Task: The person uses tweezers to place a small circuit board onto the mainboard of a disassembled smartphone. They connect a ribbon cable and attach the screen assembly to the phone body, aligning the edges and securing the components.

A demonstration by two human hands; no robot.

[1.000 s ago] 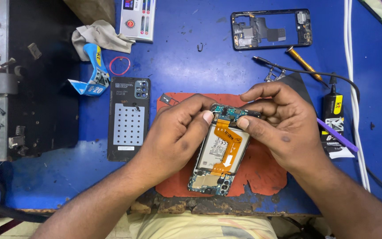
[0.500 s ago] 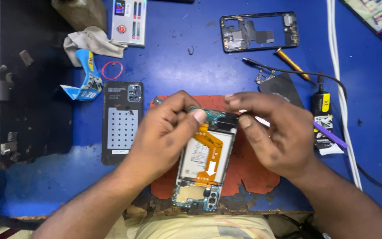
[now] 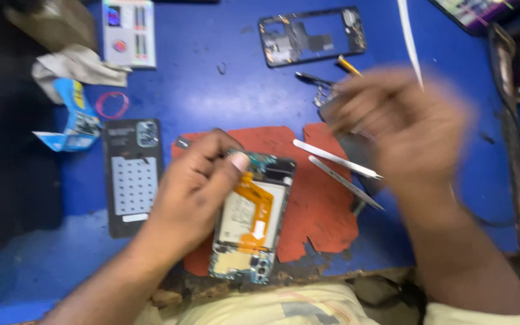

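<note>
The opened phone (image 3: 251,225) lies on its face on the red mat (image 3: 320,210), near the front edge of the blue table (image 3: 212,90), with its battery and an orange ribbon cable showing. The left hand (image 3: 197,186) rests on the phone's upper left corner, thumb pressed against the top edge and fingers curled over the side, so the phone is held down rather than lifted. The right hand (image 3: 401,129) is raised above the table to the right of the mat and is badly blurred (whether its fingers are spread or closed on anything cannot be told). A pair of metal tweezers (image 3: 341,171) lies on the mat just left of that hand, apart from the phone. The phone's back cover (image 3: 132,177) lies flat on the table just left of the left hand. A black phone frame (image 3: 313,35) sits at the far side of the table, well apart from both hands. A red rubber band (image 3: 111,105) lies beyond the back cover.
</note>
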